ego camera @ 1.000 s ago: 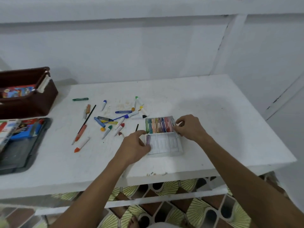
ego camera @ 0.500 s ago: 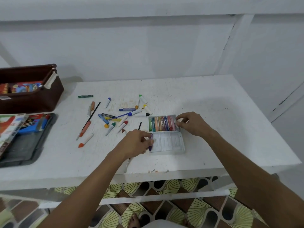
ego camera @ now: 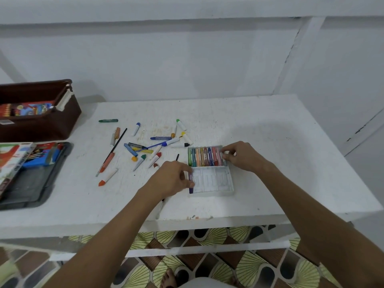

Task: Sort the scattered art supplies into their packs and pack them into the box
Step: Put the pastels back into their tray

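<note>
We see a big white table (ego camera: 259,132) across the middle of the frame. At the upper left sits a brown box (ego camera: 41,121) with a bright pack inside, and below it a dark tray (ego camera: 31,188) holds more packs. Both arms reach up from the bottom of the frame toward a clear crayon case (ego camera: 209,175) just right of the middle. The case lies open, with a row of crayons (ego camera: 205,156) filling its far half. The right hand (ego camera: 243,156) bends at the wrist and its curled fingers pinch the case's far right corner. The left hand (ego camera: 172,179) curls its thumb and fingers round a purple crayon (ego camera: 190,183) at the left edge of the case's near half. Loose markers and crayons (ego camera: 149,146) lie scattered left of the case. A green crayon (ego camera: 108,120) lies alone near the box.
</note>
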The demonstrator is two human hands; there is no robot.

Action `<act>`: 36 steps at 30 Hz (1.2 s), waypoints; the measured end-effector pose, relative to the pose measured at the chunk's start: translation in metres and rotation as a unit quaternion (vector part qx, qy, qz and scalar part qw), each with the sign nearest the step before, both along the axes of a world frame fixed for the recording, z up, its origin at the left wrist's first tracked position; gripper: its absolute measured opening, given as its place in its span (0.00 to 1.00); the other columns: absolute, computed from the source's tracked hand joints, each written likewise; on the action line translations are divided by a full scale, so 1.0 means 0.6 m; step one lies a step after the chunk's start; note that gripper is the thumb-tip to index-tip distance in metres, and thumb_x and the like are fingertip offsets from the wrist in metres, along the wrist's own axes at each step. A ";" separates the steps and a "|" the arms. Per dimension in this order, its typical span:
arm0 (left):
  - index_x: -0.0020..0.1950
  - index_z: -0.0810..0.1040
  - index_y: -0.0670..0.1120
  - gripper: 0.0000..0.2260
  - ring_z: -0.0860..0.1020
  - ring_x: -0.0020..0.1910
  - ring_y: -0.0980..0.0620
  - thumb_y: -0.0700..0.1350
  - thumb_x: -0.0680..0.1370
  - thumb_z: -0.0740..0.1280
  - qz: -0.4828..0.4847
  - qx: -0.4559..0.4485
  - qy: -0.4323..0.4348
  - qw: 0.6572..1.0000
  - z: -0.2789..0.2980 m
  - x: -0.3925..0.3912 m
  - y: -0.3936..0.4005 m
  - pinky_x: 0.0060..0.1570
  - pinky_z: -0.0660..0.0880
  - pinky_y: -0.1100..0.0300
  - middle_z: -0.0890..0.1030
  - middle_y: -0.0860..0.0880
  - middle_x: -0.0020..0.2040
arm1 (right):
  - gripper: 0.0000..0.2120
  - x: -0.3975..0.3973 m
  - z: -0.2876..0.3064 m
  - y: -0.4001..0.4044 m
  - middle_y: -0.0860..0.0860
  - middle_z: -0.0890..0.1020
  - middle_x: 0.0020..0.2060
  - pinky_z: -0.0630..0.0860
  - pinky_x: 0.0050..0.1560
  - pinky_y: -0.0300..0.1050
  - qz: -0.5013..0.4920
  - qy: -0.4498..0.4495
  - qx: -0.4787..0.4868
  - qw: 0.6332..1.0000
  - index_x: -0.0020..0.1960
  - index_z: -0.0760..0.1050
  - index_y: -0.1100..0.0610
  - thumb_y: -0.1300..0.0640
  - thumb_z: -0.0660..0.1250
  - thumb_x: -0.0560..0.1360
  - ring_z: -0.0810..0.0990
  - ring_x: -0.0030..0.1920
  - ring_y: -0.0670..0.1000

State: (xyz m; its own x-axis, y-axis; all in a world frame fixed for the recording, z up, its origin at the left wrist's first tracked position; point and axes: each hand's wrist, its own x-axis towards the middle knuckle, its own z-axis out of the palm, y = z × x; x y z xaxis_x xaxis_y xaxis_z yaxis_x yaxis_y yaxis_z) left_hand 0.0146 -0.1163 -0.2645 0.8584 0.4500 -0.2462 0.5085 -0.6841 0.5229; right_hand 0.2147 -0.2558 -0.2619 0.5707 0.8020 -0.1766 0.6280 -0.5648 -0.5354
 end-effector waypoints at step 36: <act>0.58 0.81 0.47 0.12 0.75 0.41 0.52 0.46 0.76 0.68 0.249 0.089 -0.010 0.964 0.039 -0.148 0.182 0.41 0.70 0.64 0.80 0.48 0.48 | 0.13 -0.168 0.014 0.202 0.50 0.82 0.44 0.68 0.39 0.30 0.194 0.034 0.110 0.974 0.55 0.80 0.57 0.56 0.72 0.72 0.72 0.33 0.39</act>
State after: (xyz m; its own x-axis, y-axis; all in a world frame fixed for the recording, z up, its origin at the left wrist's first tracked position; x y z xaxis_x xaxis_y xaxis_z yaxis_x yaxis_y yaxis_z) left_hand -0.0742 -0.0070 -0.2409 0.5279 0.8419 -0.1117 0.7886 -0.4371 0.4326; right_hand 0.1141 -0.1347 -0.2532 0.2096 0.9778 -0.0031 0.7305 -0.1587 -0.6642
